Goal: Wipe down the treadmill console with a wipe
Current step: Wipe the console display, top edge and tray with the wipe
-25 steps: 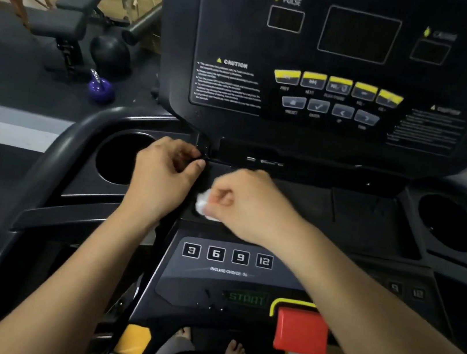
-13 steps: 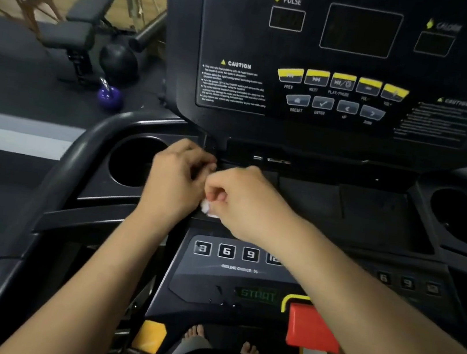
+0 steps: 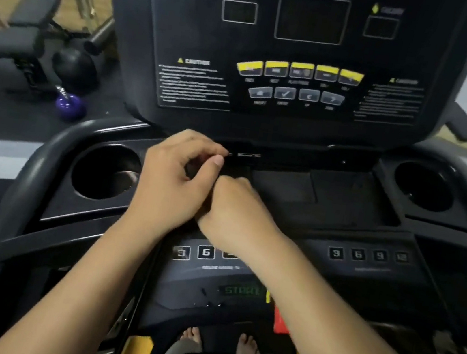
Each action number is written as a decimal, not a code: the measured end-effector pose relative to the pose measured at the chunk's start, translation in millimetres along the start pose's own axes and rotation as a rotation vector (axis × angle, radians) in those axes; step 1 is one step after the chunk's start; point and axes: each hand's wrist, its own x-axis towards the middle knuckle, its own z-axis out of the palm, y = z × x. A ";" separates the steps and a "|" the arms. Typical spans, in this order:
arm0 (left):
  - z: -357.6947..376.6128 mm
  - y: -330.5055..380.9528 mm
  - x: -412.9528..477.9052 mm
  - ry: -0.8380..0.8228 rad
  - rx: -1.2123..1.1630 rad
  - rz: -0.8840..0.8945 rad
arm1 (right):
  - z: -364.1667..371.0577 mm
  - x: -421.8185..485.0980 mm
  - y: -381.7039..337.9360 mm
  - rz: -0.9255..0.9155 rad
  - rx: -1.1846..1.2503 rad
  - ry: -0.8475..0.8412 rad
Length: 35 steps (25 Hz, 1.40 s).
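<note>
The black treadmill console [image 3: 299,95] fills the upper view, with yellow and grey buttons [image 3: 299,73] under dark displays. My two hands meet over the flat tray [image 3: 329,197] below it. My left hand [image 3: 173,186] has its fingers curled and its thumb tip up near the console's lower edge. My right hand [image 3: 236,213] is a closed fist pressed against the left palm. The white wipe is hidden between the hands in this frame.
Round cup holders sit at the left [image 3: 105,171] and right [image 3: 423,185] of the tray. Lower down are numbered keys [image 3: 206,252], a green START display [image 3: 241,290] and a red stop tab [image 3: 280,320]. A bench [image 3: 27,24], a black ball [image 3: 74,68] and a purple kettlebell [image 3: 70,105] stand on the floor at left.
My right hand, which pinched the white wipe, moved left into my left hand, so the wipe is now covered. The view shifted left and closer to the console.
</note>
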 end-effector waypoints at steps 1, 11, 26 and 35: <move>3.2 -0.2 2.6 -0.046 -0.001 -0.019 | -6.6 -1.9 9.5 0.011 -0.043 0.032; 17.4 -4.2 0.5 -0.307 0.099 0.015 | -57.4 -24.6 68.1 0.212 -0.131 0.084; 21.7 13.3 -14.5 -0.228 0.407 -0.087 | -118.8 -57.6 155.8 0.101 -0.343 0.043; 25.3 9.3 -13.0 -0.157 0.508 -0.102 | -113.8 -54.1 172.9 -0.024 -0.376 0.037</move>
